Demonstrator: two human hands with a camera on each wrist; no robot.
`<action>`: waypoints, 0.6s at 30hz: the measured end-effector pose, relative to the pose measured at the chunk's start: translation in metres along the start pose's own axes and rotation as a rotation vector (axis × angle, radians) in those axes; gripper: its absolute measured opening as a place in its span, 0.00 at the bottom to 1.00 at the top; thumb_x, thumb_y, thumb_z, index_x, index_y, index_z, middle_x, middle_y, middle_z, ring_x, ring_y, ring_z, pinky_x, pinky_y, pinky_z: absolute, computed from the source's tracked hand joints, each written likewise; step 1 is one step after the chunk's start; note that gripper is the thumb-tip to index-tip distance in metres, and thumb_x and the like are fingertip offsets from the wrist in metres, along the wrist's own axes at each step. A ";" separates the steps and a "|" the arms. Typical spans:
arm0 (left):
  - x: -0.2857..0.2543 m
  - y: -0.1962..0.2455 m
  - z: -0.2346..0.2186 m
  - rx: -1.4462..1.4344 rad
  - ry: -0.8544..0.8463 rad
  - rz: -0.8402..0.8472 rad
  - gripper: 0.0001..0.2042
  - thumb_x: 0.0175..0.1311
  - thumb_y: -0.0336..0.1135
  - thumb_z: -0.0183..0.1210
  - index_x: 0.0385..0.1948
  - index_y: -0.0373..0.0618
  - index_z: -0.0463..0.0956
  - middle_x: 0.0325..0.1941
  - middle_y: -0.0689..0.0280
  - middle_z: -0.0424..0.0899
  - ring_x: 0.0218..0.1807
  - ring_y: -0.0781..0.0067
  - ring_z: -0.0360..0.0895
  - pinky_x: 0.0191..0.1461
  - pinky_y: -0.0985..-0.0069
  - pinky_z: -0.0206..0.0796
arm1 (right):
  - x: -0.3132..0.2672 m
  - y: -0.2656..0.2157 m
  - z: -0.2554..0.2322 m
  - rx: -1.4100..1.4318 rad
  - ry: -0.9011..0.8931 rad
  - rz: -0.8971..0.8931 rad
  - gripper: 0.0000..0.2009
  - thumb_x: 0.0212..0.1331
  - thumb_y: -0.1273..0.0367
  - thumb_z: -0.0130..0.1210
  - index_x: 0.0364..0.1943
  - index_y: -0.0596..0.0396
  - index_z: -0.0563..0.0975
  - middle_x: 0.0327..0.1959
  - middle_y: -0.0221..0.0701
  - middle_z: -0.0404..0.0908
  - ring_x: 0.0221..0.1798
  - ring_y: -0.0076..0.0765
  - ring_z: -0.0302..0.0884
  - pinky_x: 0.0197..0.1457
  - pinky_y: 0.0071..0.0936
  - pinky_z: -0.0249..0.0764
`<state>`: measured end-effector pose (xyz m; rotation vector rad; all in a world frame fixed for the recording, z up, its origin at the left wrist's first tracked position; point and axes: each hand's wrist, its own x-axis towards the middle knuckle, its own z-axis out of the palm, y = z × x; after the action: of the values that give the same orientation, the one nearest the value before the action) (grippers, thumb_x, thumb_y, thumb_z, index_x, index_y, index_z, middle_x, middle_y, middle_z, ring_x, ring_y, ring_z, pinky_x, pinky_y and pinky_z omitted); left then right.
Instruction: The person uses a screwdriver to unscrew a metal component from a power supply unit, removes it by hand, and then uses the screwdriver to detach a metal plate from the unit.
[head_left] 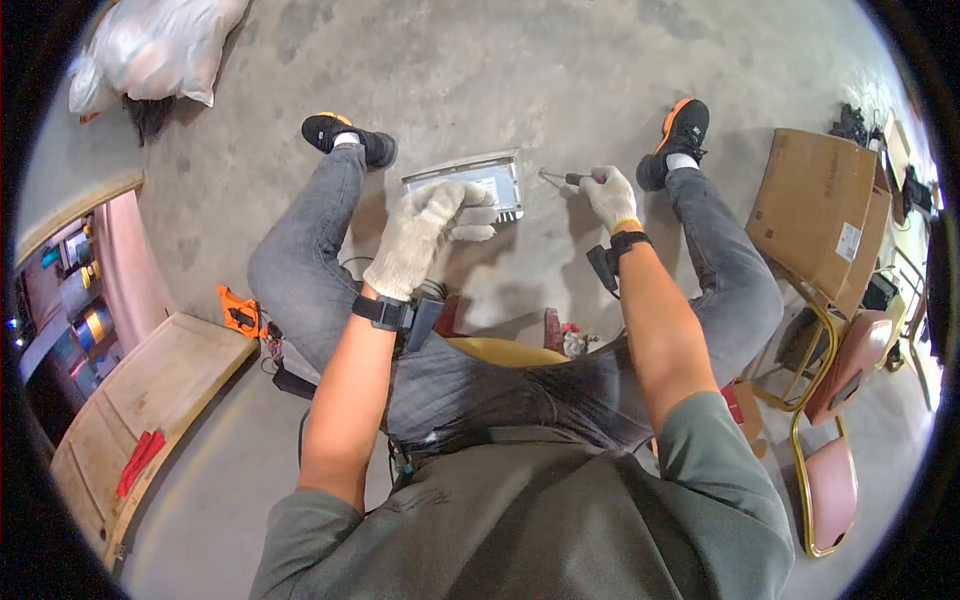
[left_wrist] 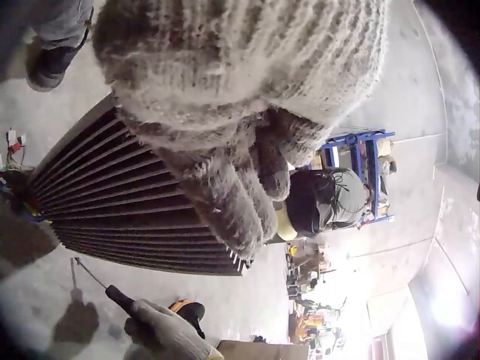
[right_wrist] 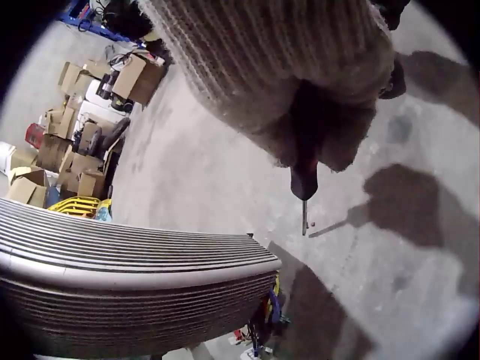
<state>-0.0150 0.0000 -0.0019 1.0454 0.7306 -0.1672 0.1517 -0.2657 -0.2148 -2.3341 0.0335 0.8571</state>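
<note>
My left hand (head_left: pixel 430 230), in a knitted work glove, holds the near side of a finned metal box (head_left: pixel 505 180). The box is tilted, and a pale label shows on its flat face in the head view. In the left wrist view the gloved fingers (left_wrist: pixel 225 202) lie across its dark fins (left_wrist: pixel 120 202); part of the grip is hidden. To the right of the box, my gloved right hand (head_left: pixel 612 200) grips a screwdriver (head_left: pixel 572 179) by its dark handle. Its thin metal shaft (right_wrist: pixel 304 217) points down toward the floor, apart from the box.
Bare concrete floor (head_left: pixel 560 90) lies around the box, between two outstretched legs. A cardboard box (head_left: pixel 810 200) and folding chairs (head_left: pixel 850 370) stand at the right. On the left are a wooden board (head_left: pixel 150 400) and an orange tool (head_left: pixel 238 312). Loose wires (left_wrist: pixel 16 146) lie near the finned box.
</note>
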 end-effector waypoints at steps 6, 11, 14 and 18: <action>0.000 -0.002 -0.002 -0.006 -0.023 0.009 0.22 0.80 0.47 0.54 0.53 0.33 0.80 0.53 0.53 0.88 0.50 0.61 0.88 0.56 0.59 0.84 | -0.002 -0.003 -0.005 -0.011 0.041 -0.009 0.24 0.56 0.57 0.66 0.53 0.59 0.83 0.49 0.48 0.88 0.56 0.51 0.86 0.62 0.39 0.79; -0.001 0.001 0.001 0.005 -0.009 0.003 0.21 0.80 0.47 0.56 0.53 0.33 0.81 0.53 0.53 0.88 0.49 0.61 0.89 0.55 0.61 0.84 | 0.003 0.003 -0.004 -0.001 0.043 0.006 0.24 0.58 0.57 0.65 0.53 0.59 0.83 0.50 0.48 0.88 0.56 0.51 0.86 0.62 0.38 0.78; -0.002 0.000 0.002 0.007 -0.004 0.008 0.20 0.79 0.46 0.57 0.53 0.33 0.81 0.52 0.54 0.88 0.49 0.62 0.89 0.55 0.63 0.84 | -0.004 -0.006 -0.020 -0.030 0.065 -0.073 0.25 0.59 0.56 0.65 0.54 0.61 0.82 0.49 0.47 0.89 0.54 0.48 0.87 0.60 0.37 0.79; -0.002 -0.002 0.005 0.050 0.025 0.031 0.18 0.78 0.42 0.60 0.52 0.33 0.82 0.51 0.55 0.88 0.48 0.64 0.89 0.56 0.65 0.84 | -0.014 -0.027 -0.059 0.117 0.018 -0.032 0.28 0.58 0.57 0.65 0.57 0.66 0.81 0.45 0.46 0.89 0.43 0.37 0.89 0.51 0.32 0.81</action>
<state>-0.0153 -0.0053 -0.0006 1.1079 0.7359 -0.1468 0.1808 -0.2808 -0.1569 -2.2272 0.0527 0.7971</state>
